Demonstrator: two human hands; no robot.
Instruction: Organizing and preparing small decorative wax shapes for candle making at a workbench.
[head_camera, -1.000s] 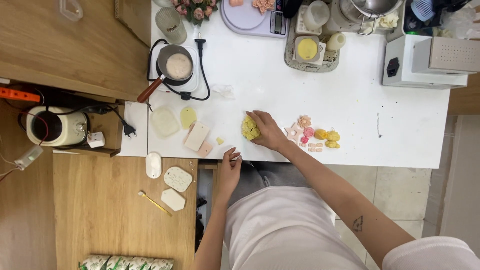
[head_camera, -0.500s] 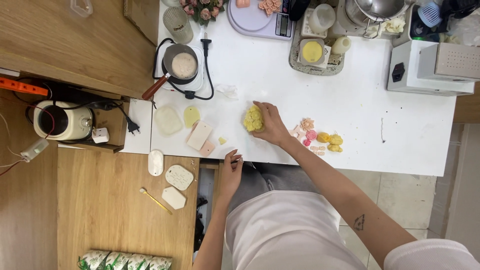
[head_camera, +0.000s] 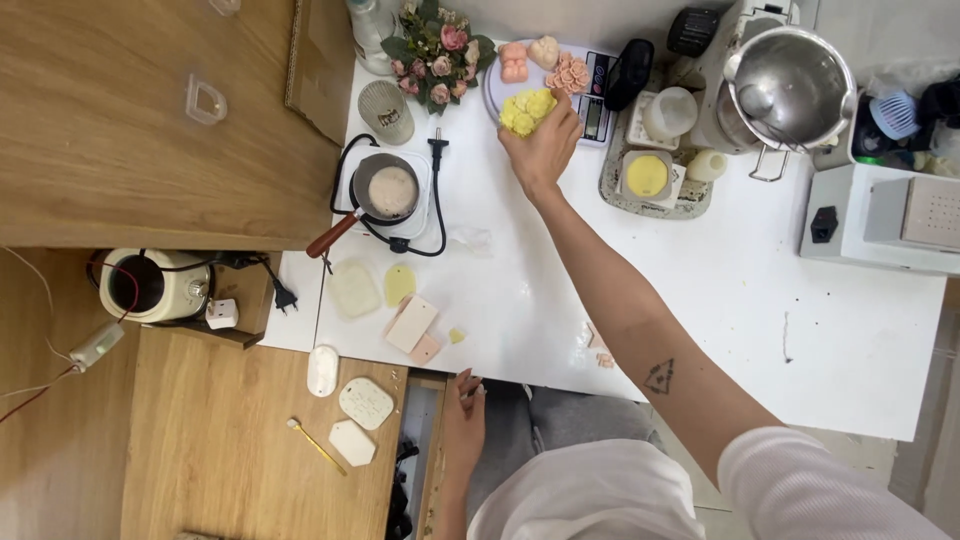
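Observation:
My right hand (head_camera: 547, 148) reaches far across the white table (head_camera: 760, 290) and holds a lumpy yellow moulded piece (head_camera: 527, 109) over the edge of a round plate (head_camera: 492, 92) at the back. On that plate lie pink moulded pieces (head_camera: 514, 62) and a pink flower-shaped one (head_camera: 571, 72). My left hand (head_camera: 463, 412) rests at the table's near edge with its fingers curled, holding nothing that I can see. My right forearm crosses the table and covers small pink pieces (head_camera: 598, 350) near the front edge.
A small pan of pale liquid (head_camera: 391, 190) sits on a hot plate with a black cord. Flat cream, yellow and pink slabs (head_camera: 411, 322) lie front left. A steel pot (head_camera: 790, 85), a tray with a yellow cup (head_camera: 647, 176) and a flower bouquet (head_camera: 436, 50) stand at the back.
My right hand lifted the yellow piece from the front middle of the table and carried it away to the plate at the back. The left hand stayed at the table edge.

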